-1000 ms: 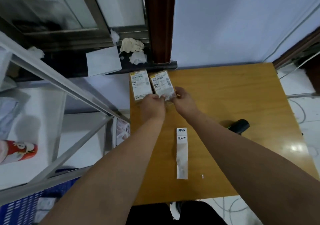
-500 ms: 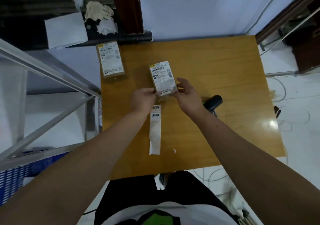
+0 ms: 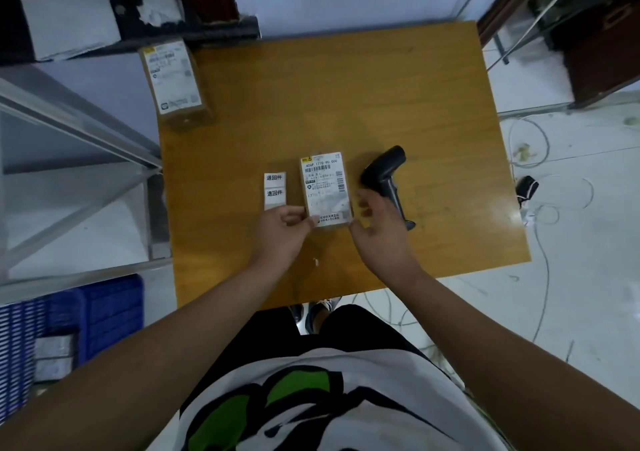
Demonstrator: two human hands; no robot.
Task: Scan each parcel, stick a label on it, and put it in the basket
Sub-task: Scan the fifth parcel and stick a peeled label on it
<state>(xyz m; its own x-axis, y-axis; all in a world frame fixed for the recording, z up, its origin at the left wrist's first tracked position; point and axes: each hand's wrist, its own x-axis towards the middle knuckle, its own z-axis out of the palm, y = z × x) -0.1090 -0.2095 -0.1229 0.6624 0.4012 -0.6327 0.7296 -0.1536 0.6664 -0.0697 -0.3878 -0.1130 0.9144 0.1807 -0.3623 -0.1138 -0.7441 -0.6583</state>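
A small brown parcel [image 3: 325, 187] with a white shipping label lies on the wooden table [image 3: 346, 104] near its middle. My left hand [image 3: 282, 232] pinches its near left corner. My right hand [image 3: 379, 228] hovers just right of the parcel with fingers spread, holding nothing. A black handheld scanner [image 3: 386, 178] lies right beside that hand. A strip of white stickers [image 3: 274, 190] with black print lies left of the parcel, partly under my left hand. A second labelled parcel [image 3: 175, 83] sits at the table's far left corner. The blue basket [image 3: 69, 319] stands on the floor at lower left.
A metal shelf frame [image 3: 79, 128] stands left of the table. White boxes and crumpled paper [image 3: 69, 14] lie on a dark ledge behind. Cables [image 3: 540, 215] trail on the floor at the right. A small white scrap [image 3: 315, 261] lies near the front edge.
Both hands pulled one parcel from the far left corner toward me to the table's middle. My right hand has let go and opened. The view tilted down.
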